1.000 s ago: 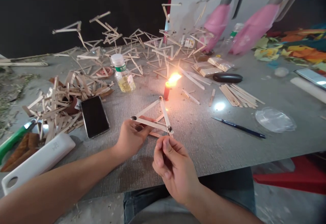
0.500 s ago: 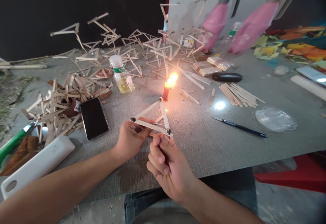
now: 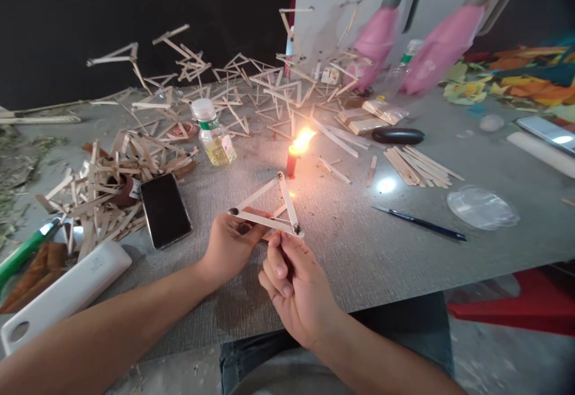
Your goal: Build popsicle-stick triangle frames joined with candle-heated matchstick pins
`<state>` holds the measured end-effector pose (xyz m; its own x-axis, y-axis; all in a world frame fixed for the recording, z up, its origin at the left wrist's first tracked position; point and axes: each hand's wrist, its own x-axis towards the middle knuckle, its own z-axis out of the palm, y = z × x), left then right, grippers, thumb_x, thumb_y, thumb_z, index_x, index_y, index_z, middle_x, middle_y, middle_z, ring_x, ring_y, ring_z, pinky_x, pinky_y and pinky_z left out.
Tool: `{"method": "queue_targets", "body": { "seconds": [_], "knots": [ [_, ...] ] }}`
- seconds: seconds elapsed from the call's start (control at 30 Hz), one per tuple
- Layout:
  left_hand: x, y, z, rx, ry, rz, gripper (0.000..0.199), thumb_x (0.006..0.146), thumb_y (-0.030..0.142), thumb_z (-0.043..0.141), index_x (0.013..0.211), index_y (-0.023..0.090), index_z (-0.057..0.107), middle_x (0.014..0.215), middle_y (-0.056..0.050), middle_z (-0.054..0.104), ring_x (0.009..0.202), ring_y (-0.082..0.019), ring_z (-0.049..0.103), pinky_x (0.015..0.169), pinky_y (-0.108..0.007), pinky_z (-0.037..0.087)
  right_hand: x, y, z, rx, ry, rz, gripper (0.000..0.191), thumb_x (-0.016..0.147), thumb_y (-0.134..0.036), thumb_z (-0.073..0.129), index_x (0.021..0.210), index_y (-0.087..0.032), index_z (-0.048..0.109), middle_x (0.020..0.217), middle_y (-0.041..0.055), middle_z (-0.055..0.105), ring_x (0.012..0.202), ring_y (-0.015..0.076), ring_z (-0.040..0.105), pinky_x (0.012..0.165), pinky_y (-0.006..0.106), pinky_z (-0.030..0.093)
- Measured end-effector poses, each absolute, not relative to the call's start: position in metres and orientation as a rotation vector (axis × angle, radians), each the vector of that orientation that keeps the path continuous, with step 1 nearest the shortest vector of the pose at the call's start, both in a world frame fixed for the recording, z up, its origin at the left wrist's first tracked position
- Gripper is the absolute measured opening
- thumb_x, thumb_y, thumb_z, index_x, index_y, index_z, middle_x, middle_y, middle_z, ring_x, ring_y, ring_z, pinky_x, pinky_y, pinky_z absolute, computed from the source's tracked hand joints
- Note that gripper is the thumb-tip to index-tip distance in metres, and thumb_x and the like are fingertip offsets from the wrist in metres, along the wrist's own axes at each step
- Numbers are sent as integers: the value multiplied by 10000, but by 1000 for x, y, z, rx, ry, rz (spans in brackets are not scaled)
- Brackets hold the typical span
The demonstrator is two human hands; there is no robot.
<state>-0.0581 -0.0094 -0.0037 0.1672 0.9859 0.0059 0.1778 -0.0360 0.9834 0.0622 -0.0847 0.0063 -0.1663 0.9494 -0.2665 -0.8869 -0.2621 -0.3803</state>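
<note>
A triangular frame of wooden craft sticks [image 3: 264,220] with dark, lumpy joints at its corners is held above the table. My left hand [image 3: 228,251] is closed on its left part, the thumb along the near stick; more sticks show beneath the triangle. My right hand [image 3: 299,293] is pinched, palm up, with the fingertips at the underside of the near right corner. Whatever lies between those fingertips is hidden. Just beyond the far corner stands a lit red candle [image 3: 291,165], its flame leaning right.
Left lie a phone [image 3: 166,210], a stick pile [image 3: 96,194] and a white case [image 3: 67,296]. A bottle of yellowish liquid [image 3: 218,146] stands behind. Joined stick structures [image 3: 283,92] fill the back. Right are a craft knife [image 3: 420,223], loose sticks [image 3: 415,166] and pink spray bottles [image 3: 442,53].
My right hand has risen slightly, bringing its fingertips closer under the frame's near right corner. My left hand and the frame hold almost still. The whole view has shifted a little.
</note>
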Motion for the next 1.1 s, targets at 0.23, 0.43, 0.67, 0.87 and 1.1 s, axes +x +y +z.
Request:
{"method": "queue_targets", "body": {
  "seconds": [0.23,0.43,0.67,0.87,1.1],
  "knots": [
    [-57,-9,-6,1362,1195,1009,198,732,327,866,819,159,808,791,-69,824,675,-213,768,596,-269,613,61,-86,6,-600,-164,1723,259,897,-404,762,829,-183,645,520,-100,487,392,17,256,445,197,230],
    [-57,-8,-11,1305,1156,984,216,739,340,871,846,166,802,820,-77,834,701,-243,797,642,-304,647,62,-91,5,-643,-156,1703,270,896,-420,769,833,-186,652,525,-96,486,401,21,252,447,198,234],
    [-57,-8,-7,1294,1137,1005,194,726,317,874,822,166,798,845,-75,840,706,-230,795,648,-294,644,58,-89,3,-628,-154,1669,276,877,-419,798,818,-196,645,512,-91,516,390,21,280,443,198,224],
    [-58,-8,-7,1421,1171,1026,133,760,288,841,824,175,814,797,-52,828,701,-201,770,629,-264,606,62,-96,-3,-709,-262,1785,332,892,-465,753,950,-140,718,555,-40,613,380,15,319,443,199,222],
    [-59,-7,-8,1527,1149,1062,143,789,327,831,808,186,828,796,-51,815,745,-206,750,702,-293,604,101,-146,-10,-1014,-852,1761,214,993,-365,582,1043,-204,713,812,50,751,463,79,523,451,224,354]
  ]
}}
